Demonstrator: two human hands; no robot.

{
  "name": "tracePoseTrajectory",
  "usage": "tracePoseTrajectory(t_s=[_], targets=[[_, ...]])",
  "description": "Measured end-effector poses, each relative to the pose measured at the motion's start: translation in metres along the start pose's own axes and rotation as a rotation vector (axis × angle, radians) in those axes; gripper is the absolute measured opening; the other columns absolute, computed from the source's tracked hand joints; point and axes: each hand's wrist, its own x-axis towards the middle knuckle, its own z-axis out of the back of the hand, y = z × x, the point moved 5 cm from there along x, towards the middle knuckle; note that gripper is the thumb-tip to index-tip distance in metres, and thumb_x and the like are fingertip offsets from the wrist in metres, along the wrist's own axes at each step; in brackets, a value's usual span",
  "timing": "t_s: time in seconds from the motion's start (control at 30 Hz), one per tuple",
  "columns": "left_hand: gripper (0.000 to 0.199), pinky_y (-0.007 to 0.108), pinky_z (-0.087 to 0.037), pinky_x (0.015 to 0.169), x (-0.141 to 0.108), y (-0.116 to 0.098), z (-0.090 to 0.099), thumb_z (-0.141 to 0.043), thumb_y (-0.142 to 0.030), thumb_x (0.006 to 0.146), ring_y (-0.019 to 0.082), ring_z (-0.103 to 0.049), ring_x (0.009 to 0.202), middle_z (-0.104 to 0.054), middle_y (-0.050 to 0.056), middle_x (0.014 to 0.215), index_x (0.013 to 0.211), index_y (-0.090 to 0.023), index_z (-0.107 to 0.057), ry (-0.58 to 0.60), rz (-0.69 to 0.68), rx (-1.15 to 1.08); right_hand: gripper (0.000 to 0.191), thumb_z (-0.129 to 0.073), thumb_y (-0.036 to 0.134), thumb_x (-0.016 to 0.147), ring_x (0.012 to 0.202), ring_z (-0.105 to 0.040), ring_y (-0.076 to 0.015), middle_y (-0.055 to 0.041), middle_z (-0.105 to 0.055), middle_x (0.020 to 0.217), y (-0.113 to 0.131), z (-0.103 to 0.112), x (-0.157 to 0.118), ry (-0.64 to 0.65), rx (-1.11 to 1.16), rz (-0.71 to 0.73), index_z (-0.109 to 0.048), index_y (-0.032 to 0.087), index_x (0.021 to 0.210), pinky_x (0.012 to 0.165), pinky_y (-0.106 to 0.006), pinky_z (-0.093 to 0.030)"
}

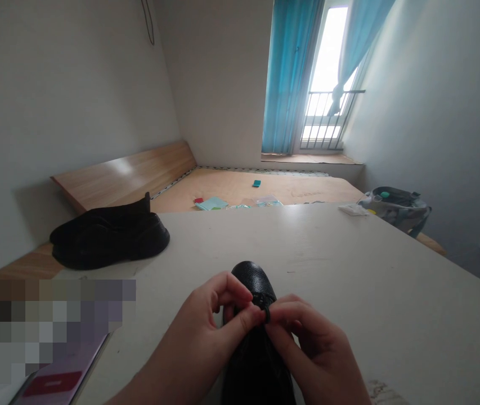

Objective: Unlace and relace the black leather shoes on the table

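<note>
A black leather shoe [251, 277] stands on the white table in front of me, its toe pointing away. Over its front, my left hand [218, 320] is closed, thumb and forefinger pinching a black shoelace [267, 314] by the lacing. From the other side my right hand [313, 337] is also closed, its fingertips on a small loop of that same lace. Both hands hide much of the shoe's middle. Another black shoe [108, 236] rests on its own at the table's left, apart from my hands.
The white table [391, 292] reaches under everything near me. A phone-like device [60, 377] lies at the lower left, partly pixelated. Behind is a bed [307, 188] with packets on it. A grey bag [404, 208] sits at the far right, near a small white packet [353, 210].
</note>
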Motion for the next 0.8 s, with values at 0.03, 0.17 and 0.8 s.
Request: tracePoseTrajectory(t_s=[0.03, 0.17, 0.8], targets=[[0.024, 0.028, -0.049, 0.064, 0.001, -0.001, -0.001, -0.064, -0.041, 0.077, 0.018, -0.059, 0.069, -0.066, 0.0, 0.069, 0.088, -0.02, -0.065, 0.018, 0.002, -0.02, 0.009, -0.064, 0.025, 0.089, 0.071, -0.059, -0.0135, 0.0008, -0.064, 0.079, 0.002, 0.0, 0.0, -0.008, -0.035, 0.022, -0.069, 0.026, 0.082, 0.065, -0.022, -0.049], [0.034, 0.034, -0.05, 0.072, 0.004, 0.003, -0.003, -0.063, -0.046, 0.077, 0.022, -0.063, 0.077, -0.072, 0.003, 0.079, 0.098, -0.021, -0.072, 0.076, 0.068, -0.004, 0.01, -0.062, 0.023, 0.09, 0.072, -0.058, -0.014, 0.0009, -0.063, 0.079, 0.008, 0.0, 0.002, -0.018, -0.125, 0.065, -0.068, 0.026, 0.083, 0.066, -0.024, -0.048], [0.037, 0.04, -0.047, 0.083, 0.003, 0.012, 0.002, -0.062, -0.053, 0.075, 0.028, -0.063, 0.092, -0.073, 0.006, 0.095, 0.088, -0.021, -0.072, 0.121, 0.11, 0.054, 0.007, -0.066, 0.024, 0.087, 0.064, -0.06, -0.01, 0.005, -0.063, 0.071, 0.011, -0.002, 0.008, -0.018, -0.327, 0.08, -0.061, 0.026, 0.083, 0.059, -0.016, -0.051]])
